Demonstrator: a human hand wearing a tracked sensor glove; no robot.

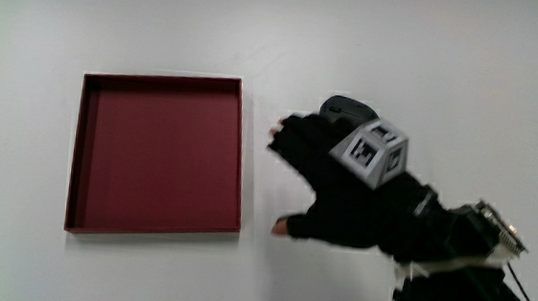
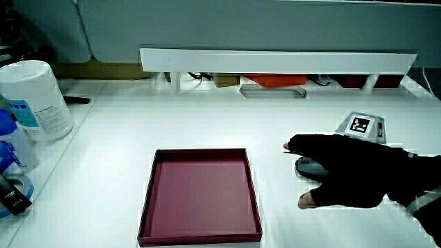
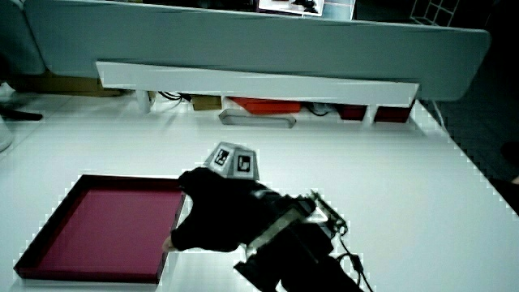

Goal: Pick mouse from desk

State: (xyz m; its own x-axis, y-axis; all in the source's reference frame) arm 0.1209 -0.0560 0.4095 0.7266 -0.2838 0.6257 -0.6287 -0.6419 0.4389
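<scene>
A dark grey mouse (image 1: 346,107) lies on the white desk beside the dark red tray (image 1: 76,155). Most of it is covered by the black-gloved hand (image 1: 343,190), which is over it with fingers and thumb spread, holding nothing. The patterned cube (image 1: 375,151) sits on the back of the hand. In a side view a small part of the mouse (image 2: 305,166) shows under the fingers of the hand (image 2: 344,179). In a side view the hand (image 3: 215,211) hides the mouse completely and reaches to the edge of the tray (image 3: 130,178).
The shallow tray (image 2: 200,151) holds nothing. A white wipes canister (image 2: 38,100) and a blue bottle (image 2: 8,141) stand at the table's edge. A low white shelf (image 2: 275,60) with a partition above it runs along the table; it also shows as the shelf (image 3: 259,81).
</scene>
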